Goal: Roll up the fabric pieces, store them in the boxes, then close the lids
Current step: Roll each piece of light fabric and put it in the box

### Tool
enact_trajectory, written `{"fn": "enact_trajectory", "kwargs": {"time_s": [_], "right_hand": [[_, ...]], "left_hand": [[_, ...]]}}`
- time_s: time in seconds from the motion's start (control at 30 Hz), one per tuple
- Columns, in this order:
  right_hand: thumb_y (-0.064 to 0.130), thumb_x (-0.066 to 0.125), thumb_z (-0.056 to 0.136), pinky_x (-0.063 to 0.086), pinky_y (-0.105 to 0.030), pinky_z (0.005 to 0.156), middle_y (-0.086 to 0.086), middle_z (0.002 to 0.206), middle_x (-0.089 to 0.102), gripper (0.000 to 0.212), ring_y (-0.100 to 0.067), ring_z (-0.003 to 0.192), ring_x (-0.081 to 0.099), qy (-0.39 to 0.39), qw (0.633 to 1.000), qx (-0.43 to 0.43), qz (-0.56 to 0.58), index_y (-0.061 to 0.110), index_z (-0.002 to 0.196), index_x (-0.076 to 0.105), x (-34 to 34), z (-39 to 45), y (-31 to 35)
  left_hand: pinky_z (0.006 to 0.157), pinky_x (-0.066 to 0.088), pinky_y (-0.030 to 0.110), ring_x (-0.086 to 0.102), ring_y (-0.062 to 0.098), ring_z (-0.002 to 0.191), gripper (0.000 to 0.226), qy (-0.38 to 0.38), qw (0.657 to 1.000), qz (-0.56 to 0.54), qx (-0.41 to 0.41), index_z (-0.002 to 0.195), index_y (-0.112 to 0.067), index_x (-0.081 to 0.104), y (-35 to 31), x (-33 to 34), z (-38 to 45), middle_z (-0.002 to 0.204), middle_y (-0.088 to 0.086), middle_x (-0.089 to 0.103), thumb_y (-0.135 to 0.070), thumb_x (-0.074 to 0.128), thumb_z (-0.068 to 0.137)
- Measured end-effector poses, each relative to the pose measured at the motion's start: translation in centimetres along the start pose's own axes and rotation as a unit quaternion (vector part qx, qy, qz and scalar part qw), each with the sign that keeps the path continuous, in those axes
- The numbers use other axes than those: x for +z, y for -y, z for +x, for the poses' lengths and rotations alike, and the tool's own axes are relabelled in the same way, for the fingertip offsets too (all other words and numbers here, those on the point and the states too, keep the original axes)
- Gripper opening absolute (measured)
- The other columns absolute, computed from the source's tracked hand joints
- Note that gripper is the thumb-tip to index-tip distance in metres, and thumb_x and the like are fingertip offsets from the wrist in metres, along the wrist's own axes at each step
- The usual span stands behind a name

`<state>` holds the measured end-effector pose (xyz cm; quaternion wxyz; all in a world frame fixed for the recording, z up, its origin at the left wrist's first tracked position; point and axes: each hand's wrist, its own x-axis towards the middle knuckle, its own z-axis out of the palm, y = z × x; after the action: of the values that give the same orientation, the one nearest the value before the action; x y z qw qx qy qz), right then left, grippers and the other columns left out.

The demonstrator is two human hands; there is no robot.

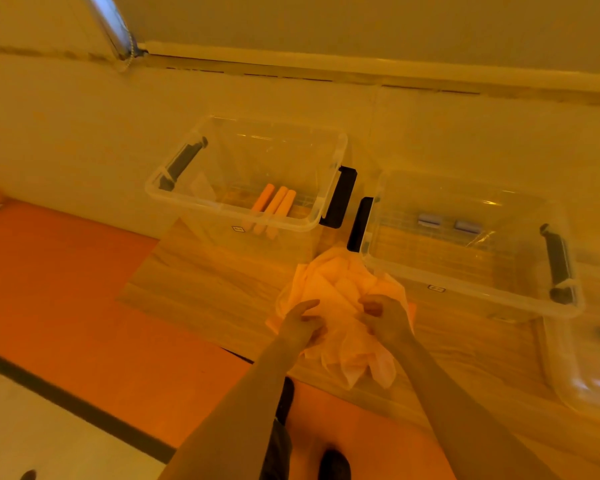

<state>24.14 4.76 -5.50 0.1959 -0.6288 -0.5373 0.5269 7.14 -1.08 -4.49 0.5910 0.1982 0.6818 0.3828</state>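
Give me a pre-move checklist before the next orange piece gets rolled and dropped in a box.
1. Both hands on the fabric: ok. The left hand and right hand grip the orange fabric pile.
2. One piece separated from the pile: cannot tell; the layers are bunched together.
3. Left box open: ok, no lid on it.
4. Room in the left box: ok. Only three orange rolls lie on its floor.
5. Right box sorted separately: ok. It holds two purple rolls, no orange.
6. Lid within reach: cannot tell; a clear lid-like piece lies at the right edge.
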Motion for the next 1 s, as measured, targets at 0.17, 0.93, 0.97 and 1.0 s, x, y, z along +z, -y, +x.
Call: {"fn": "enact_trajectory", "kwargs": {"time_s": [0.17,0.93,0.97,1.0], "right_hand": [[0.002,0.066,0.087,0.045,-0.022,0.073,-0.012,0.108,0.062,0.024,-0.025,0.098,0.058,-0.020,1.000,0.007,0.000,-0.001,0.110,0.062,0.4,-0.8,-0.3],[0.019,0.075,0.081,0.042,-0.036,0.098,-0.006,0.139,0.048,0.065,-0.027,0.126,0.047,0.047,0.993,-0.094,-0.051,0.016,0.138,0.044,0.7,0.8,2.1],[0.019,0.076,0.080,0.043,-0.037,0.099,-0.005,0.140,0.047,0.067,-0.026,0.126,0.047,0.064,0.993,-0.092,-0.047,0.016,0.139,0.044,0.6,1.0,2.1],[0.019,0.076,0.080,0.044,-0.039,0.100,-0.006,0.141,0.047,0.068,-0.026,0.127,0.047,0.078,0.992,-0.087,-0.041,0.016,0.140,0.043,0.6,1.2,2.1]], "left_hand": [[0.056,0.043,0.022,0.054,0.013,0.068,0.034,-0.012,0.996,0.083,0.033,0.125,-0.012,0.058,-0.1,0.5,0.6,0.080,0.003,0.057,-0.001,0.053,0.093],[0.083,0.055,0.039,0.058,0.026,0.099,0.026,-0.073,0.987,0.124,0.074,0.084,-0.026,0.062,-1.1,-2.5,1.8,0.107,0.010,0.058,-0.002,0.071,0.079],[0.083,0.056,0.040,0.058,0.027,0.100,0.027,-0.071,0.988,0.113,0.074,0.085,-0.026,0.063,-1.0,-2.5,1.8,0.110,0.012,0.058,0.000,0.070,0.079],[0.083,0.057,0.039,0.058,0.028,0.102,0.028,-0.068,0.989,0.109,0.076,0.086,-0.026,0.064,-0.9,-2.5,1.7,0.112,0.012,0.058,0.000,0.070,0.080]]}}
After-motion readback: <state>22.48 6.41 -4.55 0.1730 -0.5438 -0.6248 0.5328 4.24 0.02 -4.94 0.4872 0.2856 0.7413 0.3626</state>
